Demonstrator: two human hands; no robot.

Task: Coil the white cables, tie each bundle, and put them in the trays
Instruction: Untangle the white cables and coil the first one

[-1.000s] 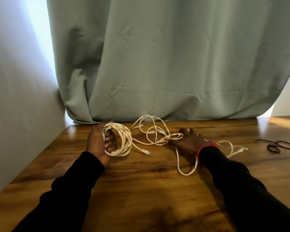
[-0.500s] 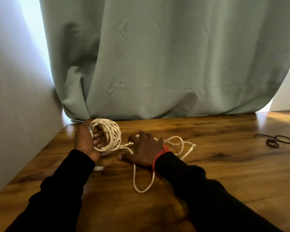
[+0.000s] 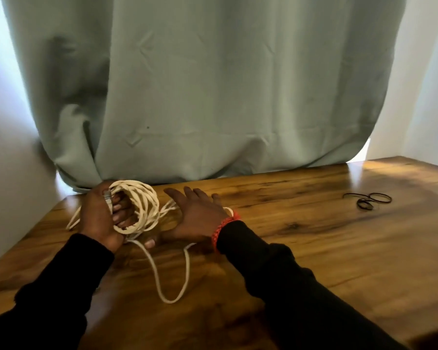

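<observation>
**Inspector:** One white cable (image 3: pixel 147 205) in view, most of it wound into a coil at the far left of the wooden table (image 3: pixel 314 248), close to the grey-green curtain (image 3: pixel 213 97).

**Clerk:** Who holds the coil?

**Inspector:** The left hand (image 3: pixel 99 218). Its fingers are curled through the middle of the loops and grip the bundle; a pale connector lies against the fingers near the top of the coil.

**Clerk:** And the right hand (image 3: pixel 195 218)?

**Inspector:** Just beside the coil, palm down, fingers straight and spread, lying flat over loose strands of the same cable. The thumb points towards the coil. It grips nothing that I can see. A red braided band (image 3: pixel 223 229) sits on that wrist, at the edge of a black sleeve (image 3: pixel 288 286).

**Clerk:** Any slack uncoiled?

**Inspector:** Yes. A long loose loop runs from under the two hands towards the near edge of the table. A shorter loop shows on the table to the left of the left hand.

**Clerk:** Anything else on the surface?

**Inspector:** Some dark elastic bands (image 3: pixel 367 200), lying together well apart from the hands, towards the right.
</observation>
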